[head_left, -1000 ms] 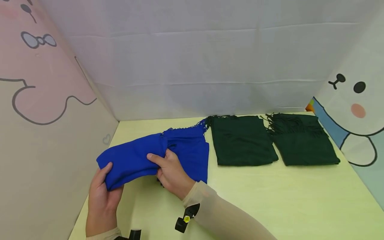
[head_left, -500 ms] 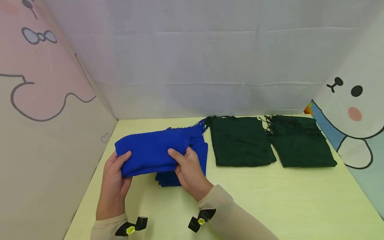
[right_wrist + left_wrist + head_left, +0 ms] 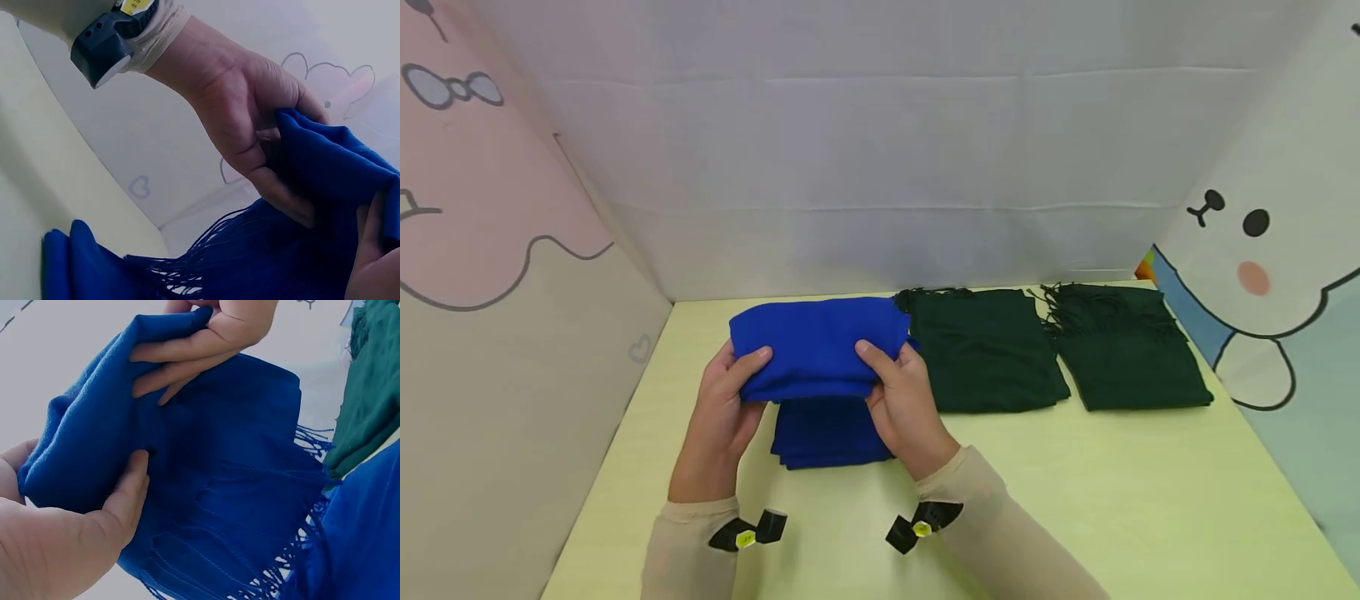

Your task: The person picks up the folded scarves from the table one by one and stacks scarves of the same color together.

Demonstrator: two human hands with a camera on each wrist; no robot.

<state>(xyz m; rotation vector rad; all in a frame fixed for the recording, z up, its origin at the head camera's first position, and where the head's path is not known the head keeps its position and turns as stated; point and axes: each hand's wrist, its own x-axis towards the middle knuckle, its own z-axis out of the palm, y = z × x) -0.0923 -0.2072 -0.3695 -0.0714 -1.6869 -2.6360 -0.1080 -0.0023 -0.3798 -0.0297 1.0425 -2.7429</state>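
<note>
A folded blue scarf (image 3: 816, 346) is held up between both hands. My left hand (image 3: 722, 408) grips its left end, thumb on the near face and fingers behind. At the other end my right hand (image 3: 913, 408) pinches it the same way. In the left wrist view, fringe (image 3: 275, 569) hangs from the scarf's lower part. Below and partly hidden by it, another folded blue scarf (image 3: 831, 437) lies on the table; its layered edge also shows in the right wrist view.
Two folded dark green scarves lie to the right, one beside the blue (image 3: 988, 358) and one farther right (image 3: 1131, 358), both fringed. The pale yellow table (image 3: 1060, 500) meets a white back wall (image 3: 880, 167) and printed side panels.
Both hands have carried the held blue scarf rightward and up, from the left side to over the blue scarf on the table. It has turned more level. The green scarves stay put.
</note>
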